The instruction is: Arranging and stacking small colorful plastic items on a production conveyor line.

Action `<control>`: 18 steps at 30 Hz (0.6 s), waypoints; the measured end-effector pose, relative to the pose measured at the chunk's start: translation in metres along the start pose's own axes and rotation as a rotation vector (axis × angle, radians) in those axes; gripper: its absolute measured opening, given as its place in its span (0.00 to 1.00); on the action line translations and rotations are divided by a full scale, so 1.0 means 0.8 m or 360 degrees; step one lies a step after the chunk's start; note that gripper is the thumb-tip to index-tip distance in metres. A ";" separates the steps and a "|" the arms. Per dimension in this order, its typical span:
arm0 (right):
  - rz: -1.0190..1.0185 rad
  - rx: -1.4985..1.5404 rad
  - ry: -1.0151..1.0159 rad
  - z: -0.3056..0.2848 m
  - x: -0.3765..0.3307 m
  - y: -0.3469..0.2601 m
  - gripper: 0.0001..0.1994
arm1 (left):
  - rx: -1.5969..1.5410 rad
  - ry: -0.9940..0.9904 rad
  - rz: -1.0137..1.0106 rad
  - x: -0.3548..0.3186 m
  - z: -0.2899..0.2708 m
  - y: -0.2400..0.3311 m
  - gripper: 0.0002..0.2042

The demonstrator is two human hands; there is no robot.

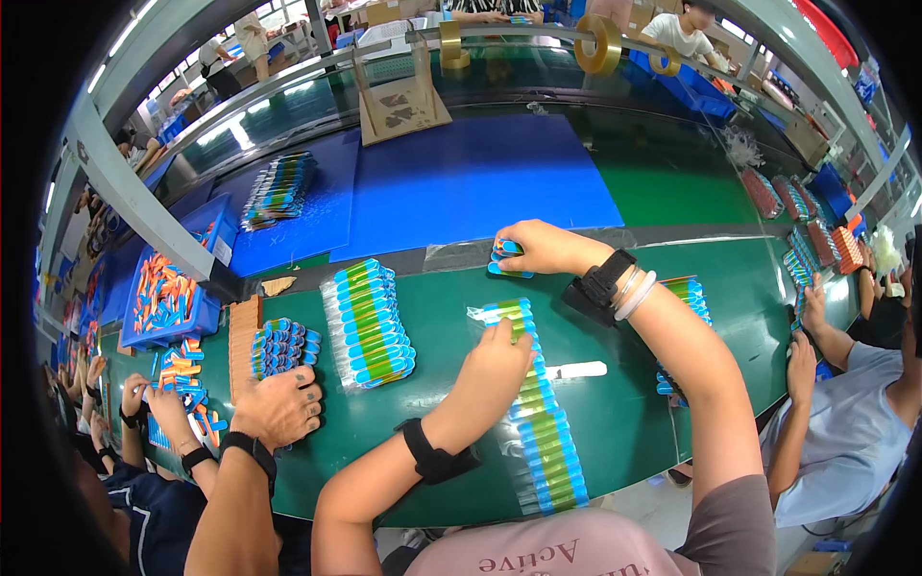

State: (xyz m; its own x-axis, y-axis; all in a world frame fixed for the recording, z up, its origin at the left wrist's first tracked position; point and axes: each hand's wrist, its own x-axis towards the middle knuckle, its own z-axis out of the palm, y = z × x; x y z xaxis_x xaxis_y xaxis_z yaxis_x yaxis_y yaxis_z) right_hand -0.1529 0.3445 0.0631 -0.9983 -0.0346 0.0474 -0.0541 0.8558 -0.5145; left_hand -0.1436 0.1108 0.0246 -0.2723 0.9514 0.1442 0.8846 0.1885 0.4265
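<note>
My right hand (549, 248) reaches to the far edge of the green bench, its fingers closed on a small bunch of blue-and-orange round-ended pieces (506, 259). Nearer, my left hand (485, 374) lies over the upper part of a long overlapping row of clear-wrapped packets (549, 451). These have blue rounded ends and yellow-green middles. Its fingers are bent and pressed together at the row; whatever sits between them is hidden. A white flat strip (576, 370) lies just right of the row. Left of my hand is a thick stack of similar packets (370, 322).
At left, a co-worker's hand (279, 408) rests by a pile of blue pieces (283, 346). A blue bin (213, 312) holds orange and blue pieces. Beyond are blue sheets (471, 182), a wooden stand (408, 110) and tape rolls (600, 43). Another person (836, 413) works at right.
</note>
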 end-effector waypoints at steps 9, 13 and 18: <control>-0.0017 -0.0002 -0.0234 0.012 0.000 -0.022 0.18 | 0.0443 0.0209 -0.0028 0.000 0.023 -0.002 0.27; -0.0059 0.0018 -0.0216 0.022 0.006 -0.024 0.18 | 0.0534 0.0182 -0.0038 0.000 0.029 -0.006 0.30; 0.0104 -0.0007 -0.0322 0.020 0.009 -0.040 0.15 | 0.0486 0.0146 -0.0015 0.000 0.023 -0.008 0.30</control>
State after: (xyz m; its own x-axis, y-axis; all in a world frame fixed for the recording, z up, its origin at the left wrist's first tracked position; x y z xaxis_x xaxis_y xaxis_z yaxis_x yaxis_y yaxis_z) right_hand -0.1588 0.3088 0.0658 -0.9838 -0.0818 -0.1593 0.0104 0.8620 -0.5068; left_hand -0.1421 0.1141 0.0053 -0.3014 0.9260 0.2272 0.9510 0.2746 0.1423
